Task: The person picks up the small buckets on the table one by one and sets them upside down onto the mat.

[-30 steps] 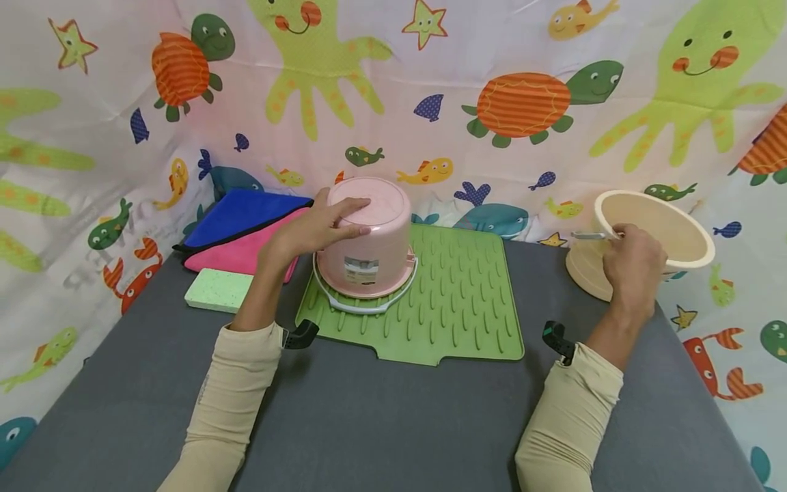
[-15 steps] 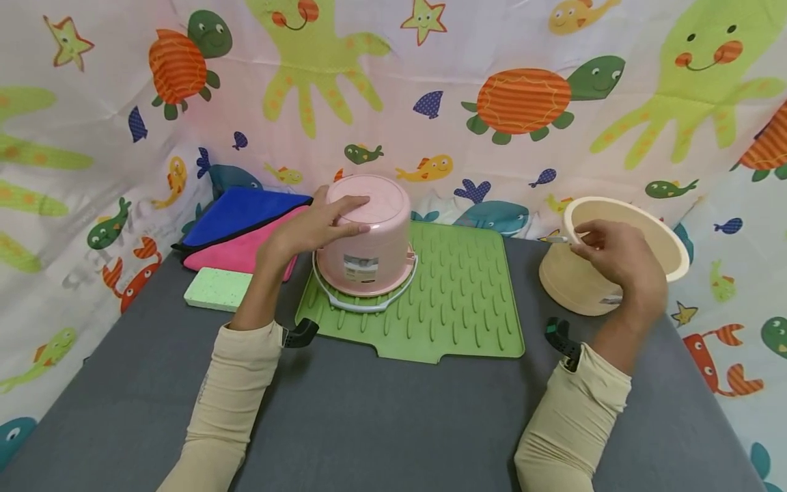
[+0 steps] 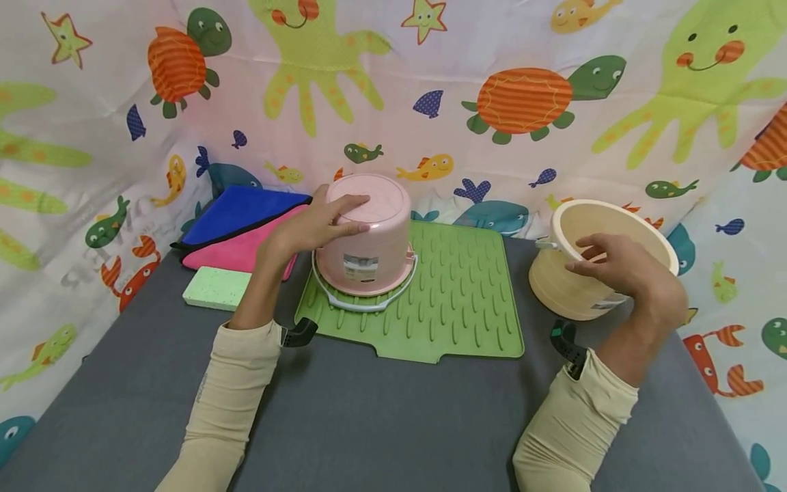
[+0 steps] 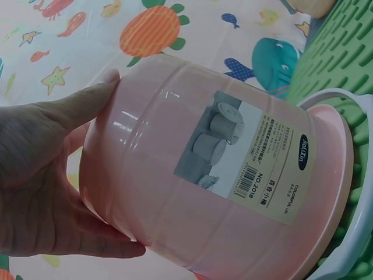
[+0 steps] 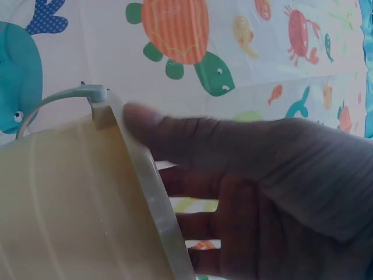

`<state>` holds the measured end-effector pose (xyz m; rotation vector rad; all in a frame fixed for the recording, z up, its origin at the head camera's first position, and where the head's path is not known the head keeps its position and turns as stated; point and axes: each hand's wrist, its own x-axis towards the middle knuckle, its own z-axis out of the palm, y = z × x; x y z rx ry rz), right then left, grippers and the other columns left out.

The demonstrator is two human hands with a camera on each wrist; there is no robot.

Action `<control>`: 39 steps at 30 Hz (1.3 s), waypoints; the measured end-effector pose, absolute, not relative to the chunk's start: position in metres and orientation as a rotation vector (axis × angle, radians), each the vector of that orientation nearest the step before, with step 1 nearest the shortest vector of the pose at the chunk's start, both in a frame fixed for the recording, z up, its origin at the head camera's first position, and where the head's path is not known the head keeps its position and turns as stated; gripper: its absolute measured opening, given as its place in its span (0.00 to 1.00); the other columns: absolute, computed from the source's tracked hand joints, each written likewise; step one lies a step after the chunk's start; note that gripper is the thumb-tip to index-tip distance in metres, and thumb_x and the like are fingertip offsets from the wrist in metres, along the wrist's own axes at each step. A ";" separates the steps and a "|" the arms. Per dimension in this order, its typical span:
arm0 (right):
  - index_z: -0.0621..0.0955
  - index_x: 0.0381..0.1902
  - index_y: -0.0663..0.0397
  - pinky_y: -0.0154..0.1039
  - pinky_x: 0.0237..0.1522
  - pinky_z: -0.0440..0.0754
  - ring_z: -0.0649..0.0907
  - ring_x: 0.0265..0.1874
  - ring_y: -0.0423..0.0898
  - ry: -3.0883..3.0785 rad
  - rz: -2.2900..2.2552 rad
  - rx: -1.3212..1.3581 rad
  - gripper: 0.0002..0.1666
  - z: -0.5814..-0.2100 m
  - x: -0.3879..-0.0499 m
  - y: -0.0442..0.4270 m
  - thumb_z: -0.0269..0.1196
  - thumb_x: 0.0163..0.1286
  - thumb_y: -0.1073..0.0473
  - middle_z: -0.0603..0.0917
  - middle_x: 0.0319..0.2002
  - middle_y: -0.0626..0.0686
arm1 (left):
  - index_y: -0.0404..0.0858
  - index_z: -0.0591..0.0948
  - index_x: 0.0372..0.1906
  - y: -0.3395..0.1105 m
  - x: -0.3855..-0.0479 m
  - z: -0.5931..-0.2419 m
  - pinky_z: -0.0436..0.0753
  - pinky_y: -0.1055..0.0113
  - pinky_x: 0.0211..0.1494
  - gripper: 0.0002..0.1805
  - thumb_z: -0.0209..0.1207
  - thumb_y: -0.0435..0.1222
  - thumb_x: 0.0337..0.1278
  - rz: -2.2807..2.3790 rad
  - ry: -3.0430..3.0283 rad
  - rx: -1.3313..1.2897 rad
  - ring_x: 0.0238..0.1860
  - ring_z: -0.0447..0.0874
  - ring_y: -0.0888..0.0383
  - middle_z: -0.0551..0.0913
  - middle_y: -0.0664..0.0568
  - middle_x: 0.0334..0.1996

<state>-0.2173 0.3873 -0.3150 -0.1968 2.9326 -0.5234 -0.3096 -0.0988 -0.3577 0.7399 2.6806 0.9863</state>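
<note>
A pink bucket [image 3: 367, 239] stands upside down on a green ridged mat [image 3: 467, 294], its pale handle lying around the rim. My left hand [image 3: 307, 222] holds the bucket's upturned base, thumb and fingers spread around it. In the left wrist view, the bucket's label [image 4: 245, 160] faces the camera. On the right, a cream bucket [image 3: 553, 277] stands mouth up, tilted slightly. My right hand [image 3: 627, 263] hovers at its mouth with fingers loosely bent and nothing held. The right wrist view shows the thumb [image 5: 143, 119] beside the rim; contact is unclear.
Left of the mat lie a folded blue and pink cloth [image 3: 246, 215] and a pale green speckled sponge [image 3: 218, 288]. All rest on a dark grey table [image 3: 393, 424]. A curtain printed with sea animals [image 3: 522, 102] rises behind and at both sides.
The cream bucket has come left and nearer, its base lower on the table. My right hand, which gripped its rim, has loosened. My left hand and the pink bucket stay still.
</note>
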 end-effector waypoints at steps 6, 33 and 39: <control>0.83 0.57 0.68 0.42 0.43 0.79 0.82 0.47 0.59 2.917 -0.433 -0.241 0.19 -0.316 -0.220 0.387 0.61 0.79 0.58 0.87 0.48 0.68 | 0.54 0.62 0.83 -0.101 -0.309 -0.358 0.69 0.35 0.74 0.39 0.58 0.56 0.74 0.986 2.680 0.730 0.80 0.48 0.41 0.42 0.35 0.82; 0.88 0.42 0.61 0.39 0.36 0.75 0.79 0.36 0.46 2.773 -0.396 -0.223 0.16 -0.314 -0.214 0.372 0.68 0.74 0.51 0.85 0.31 0.48 | 0.54 0.61 0.83 -0.100 -0.309 -0.360 0.69 0.34 0.74 0.39 0.59 0.56 0.74 0.985 2.670 0.739 0.80 0.51 0.38 0.40 0.33 0.83; 0.89 0.43 0.64 0.39 0.37 0.77 0.81 0.35 0.47 2.800 -0.406 -0.238 0.14 -0.313 -0.216 0.369 0.71 0.70 0.56 0.88 0.32 0.51 | 0.55 0.61 0.83 -0.101 -0.310 -0.359 0.68 0.33 0.74 0.39 0.58 0.56 0.74 0.987 2.666 0.727 0.81 0.48 0.38 0.38 0.34 0.83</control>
